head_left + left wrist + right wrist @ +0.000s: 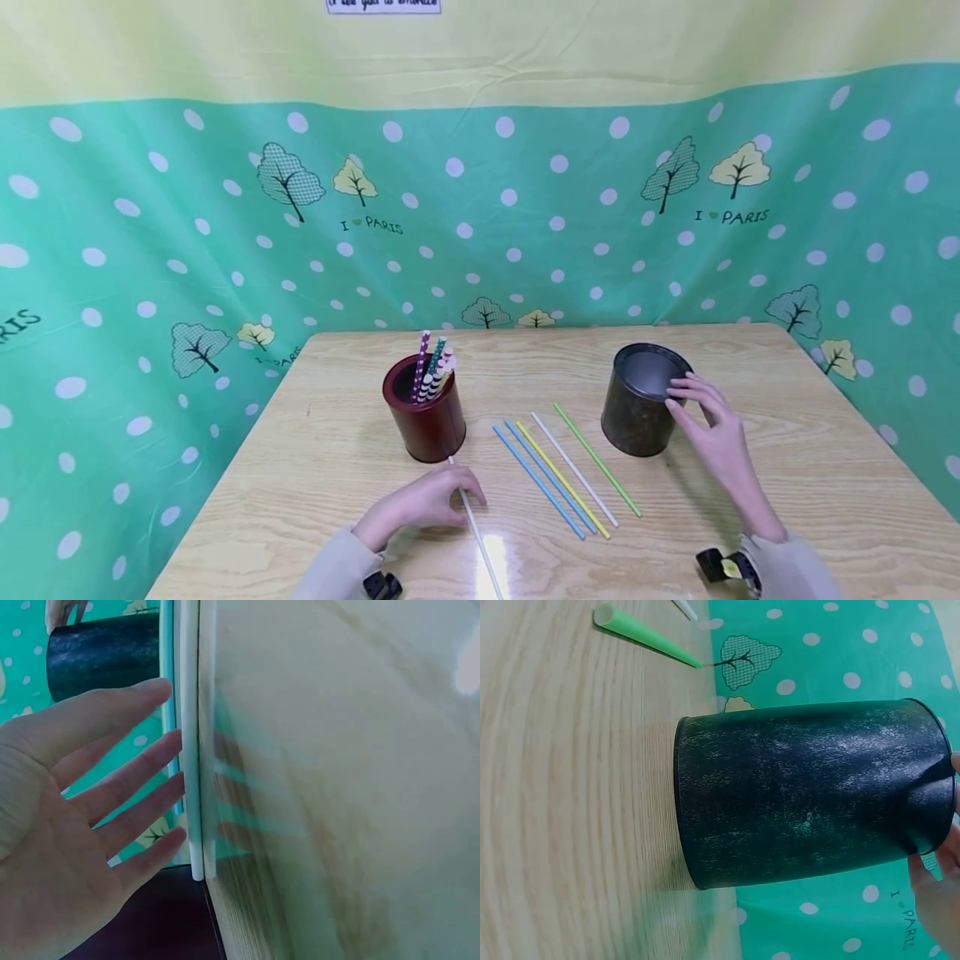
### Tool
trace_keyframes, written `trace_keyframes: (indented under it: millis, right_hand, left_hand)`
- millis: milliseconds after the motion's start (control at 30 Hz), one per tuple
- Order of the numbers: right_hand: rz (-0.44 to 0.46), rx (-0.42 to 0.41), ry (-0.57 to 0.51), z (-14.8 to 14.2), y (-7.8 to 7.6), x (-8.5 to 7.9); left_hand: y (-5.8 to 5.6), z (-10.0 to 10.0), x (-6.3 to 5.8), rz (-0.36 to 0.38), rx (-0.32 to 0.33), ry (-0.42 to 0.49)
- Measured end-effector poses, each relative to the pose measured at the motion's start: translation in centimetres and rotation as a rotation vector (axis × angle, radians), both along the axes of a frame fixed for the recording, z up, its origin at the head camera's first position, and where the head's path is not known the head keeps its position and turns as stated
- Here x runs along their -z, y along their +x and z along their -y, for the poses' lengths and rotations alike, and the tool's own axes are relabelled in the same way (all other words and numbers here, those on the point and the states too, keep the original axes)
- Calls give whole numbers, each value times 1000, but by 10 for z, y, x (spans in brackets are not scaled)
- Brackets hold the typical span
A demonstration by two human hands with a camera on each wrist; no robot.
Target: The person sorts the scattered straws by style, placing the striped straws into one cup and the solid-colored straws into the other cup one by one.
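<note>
My left hand (433,498) is at a white straw (483,546) lying near the table's front. In the left wrist view its fingers are spread and fairly straight, the fingertips beside the straw (190,750); whether they touch it I cannot tell. At the right, my right hand (712,429) holds the rim of a black can (637,417), fingers over the edge and thumb against the outside. The can stands upright on the table, its wall filling much of the right wrist view (810,795). Part of that hand is outside the right wrist view.
A dark red can (427,429) with several patterned paper straws (431,375) stands at the left. Between the cans lie two blue straws (538,483), a yellow straw (562,479), another white straw (573,467) and a green straw (597,460). A dotted curtain (480,208) hangs behind the wooden table (300,483).
</note>
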State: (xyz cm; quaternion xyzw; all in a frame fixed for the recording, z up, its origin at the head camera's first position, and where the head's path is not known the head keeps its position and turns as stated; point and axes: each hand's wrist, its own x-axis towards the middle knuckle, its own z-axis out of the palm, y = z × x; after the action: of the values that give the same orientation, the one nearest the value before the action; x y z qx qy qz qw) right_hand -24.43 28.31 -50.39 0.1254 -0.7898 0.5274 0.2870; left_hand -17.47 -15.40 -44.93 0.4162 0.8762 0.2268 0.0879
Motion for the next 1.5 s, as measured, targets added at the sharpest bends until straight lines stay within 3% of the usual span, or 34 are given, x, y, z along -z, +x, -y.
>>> trace_keyframes:
  millis: [267,500,667,1067,1300,1500]
  right_hand:
    - [-8,-8,-15,2,1,-2]
    - [-13,-12,-19,6,6,-7]
    - [-9,-43,-39,8,11,-13]
    - [0,2,-10,6,7,-6]
    - [2,4,14,6,8,-5]
    - [-7,-3,7,6,6,-4]
  left_hand:
    - [-3,-4,3,18,-22,-17]
    - [-6,-6,3,-3,19,-23]
    - [-7,-8,3,45,9,-68]
    - [-7,-14,1,81,0,-137]
    - [-7,-16,1,63,-13,-131]
    - [-8,-18,1,64,-16,-63]
